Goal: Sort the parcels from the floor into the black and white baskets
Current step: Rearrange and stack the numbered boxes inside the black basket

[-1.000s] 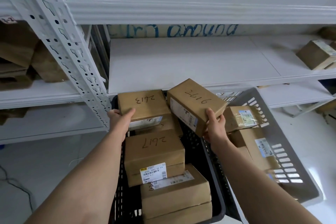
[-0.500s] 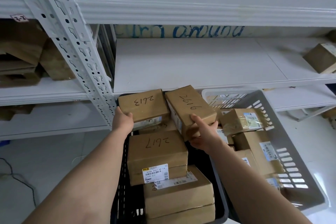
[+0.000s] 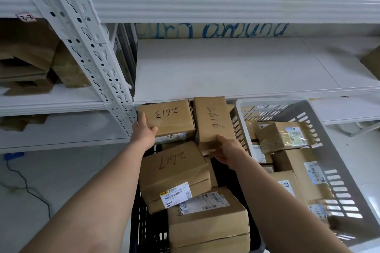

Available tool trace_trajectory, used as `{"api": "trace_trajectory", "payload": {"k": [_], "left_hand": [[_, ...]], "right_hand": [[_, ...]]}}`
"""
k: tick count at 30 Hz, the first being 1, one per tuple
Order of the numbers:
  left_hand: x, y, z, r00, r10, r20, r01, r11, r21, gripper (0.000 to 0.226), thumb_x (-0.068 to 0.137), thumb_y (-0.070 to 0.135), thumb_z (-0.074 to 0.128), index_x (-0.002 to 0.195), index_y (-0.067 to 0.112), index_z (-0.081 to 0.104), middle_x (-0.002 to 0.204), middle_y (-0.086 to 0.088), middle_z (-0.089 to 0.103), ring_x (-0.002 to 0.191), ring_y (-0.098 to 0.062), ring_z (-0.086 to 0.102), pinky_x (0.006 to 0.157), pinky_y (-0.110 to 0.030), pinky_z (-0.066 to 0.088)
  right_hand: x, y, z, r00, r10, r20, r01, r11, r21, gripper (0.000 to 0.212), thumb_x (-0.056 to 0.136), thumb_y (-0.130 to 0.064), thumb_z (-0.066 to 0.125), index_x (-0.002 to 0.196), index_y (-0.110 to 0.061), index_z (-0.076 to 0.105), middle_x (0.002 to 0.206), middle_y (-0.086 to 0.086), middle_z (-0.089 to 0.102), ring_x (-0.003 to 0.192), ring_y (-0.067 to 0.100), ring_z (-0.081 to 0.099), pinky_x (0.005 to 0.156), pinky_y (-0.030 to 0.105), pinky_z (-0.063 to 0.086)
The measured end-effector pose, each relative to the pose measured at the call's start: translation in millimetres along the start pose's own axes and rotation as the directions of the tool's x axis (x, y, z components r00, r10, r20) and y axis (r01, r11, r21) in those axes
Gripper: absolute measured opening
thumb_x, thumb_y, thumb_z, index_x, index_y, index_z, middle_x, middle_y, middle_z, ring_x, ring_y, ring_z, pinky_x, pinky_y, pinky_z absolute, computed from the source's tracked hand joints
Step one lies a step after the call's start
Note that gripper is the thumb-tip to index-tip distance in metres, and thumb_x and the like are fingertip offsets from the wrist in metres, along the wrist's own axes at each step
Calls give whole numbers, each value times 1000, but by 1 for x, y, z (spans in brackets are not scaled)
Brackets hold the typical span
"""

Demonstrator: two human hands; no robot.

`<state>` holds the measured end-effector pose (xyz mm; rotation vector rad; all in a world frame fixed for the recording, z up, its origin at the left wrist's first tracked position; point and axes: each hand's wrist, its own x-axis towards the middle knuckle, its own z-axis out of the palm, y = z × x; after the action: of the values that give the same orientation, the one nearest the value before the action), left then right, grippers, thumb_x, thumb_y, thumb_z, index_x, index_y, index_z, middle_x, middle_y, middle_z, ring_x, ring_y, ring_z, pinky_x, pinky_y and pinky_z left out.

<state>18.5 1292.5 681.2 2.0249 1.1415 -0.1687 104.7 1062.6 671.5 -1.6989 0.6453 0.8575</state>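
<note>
The 2616 box (image 3: 212,123) is up at the far end of the black basket (image 3: 144,232), its long side running twelve to six. The right hand (image 3: 228,151) clamps its near end, thumb on top, fingers curled beneath. At its nine o'clock, touching, lies the 2613 box (image 3: 167,117). The left hand (image 3: 144,131) grips that one at the near-left corner, thumb over the top face, fingers along the side.

At six from the pair, the 2617 box (image 3: 174,170) lies tilted, resting on a bigger labelled box (image 3: 207,217) at the basket's near end.

Out at three o'clock the white basket (image 3: 271,101) stands just beside the black one, with labelled parcels (image 3: 281,135) inside. At twelve, a white shelf (image 3: 226,68) runs across, its front edge right at the far ends of both held boxes. At ten, a perforated post (image 3: 86,47) slants up, with brown cartons (image 3: 26,51) on the shelves past it. At eight, a dark cable (image 3: 26,187) trails over the floor (image 3: 61,170).
</note>
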Motion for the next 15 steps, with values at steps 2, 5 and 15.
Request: {"api": "trace_trajectory", "payload": {"k": [2, 5, 15], "left_hand": [[-5, -1, 0, 999, -38, -22, 37, 999, -33, 76, 99, 26, 51, 156, 25, 0, 156, -14, 22, 128, -33, 46, 86, -35, 42], [-15, -7, -3, 989, -135, -55, 131, 988, -83, 75, 95, 34, 58, 151, 9, 15, 148, -20, 34, 122, -37, 50, 86, -40, 46], [-59, -67, 2, 953, -246, 179, 268, 957, -109, 45, 75, 44, 60, 104, 10, 66, 103, -11, 70, 90, -29, 68, 83, -39, 57]], "right_hand": [[0, 4, -4, 1000, 8, -6, -8, 999, -44, 40, 93, -35, 61, 123, -11, 51, 115, 16, 63, 91, 27, 66, 56, 31, 52], [-9, 9, -9, 999, 16, 48, -10, 993, -117, 25, 91, -32, 63, 105, -13, 54, 98, 15, 63, 78, 24, 61, 66, 34, 53], [-55, 34, -5, 942, 109, 316, 35, 908, -417, 36, 89, -50, 60, 94, -15, 55, 114, 16, 62, 110, 34, 59, 104, 50, 43]]}}
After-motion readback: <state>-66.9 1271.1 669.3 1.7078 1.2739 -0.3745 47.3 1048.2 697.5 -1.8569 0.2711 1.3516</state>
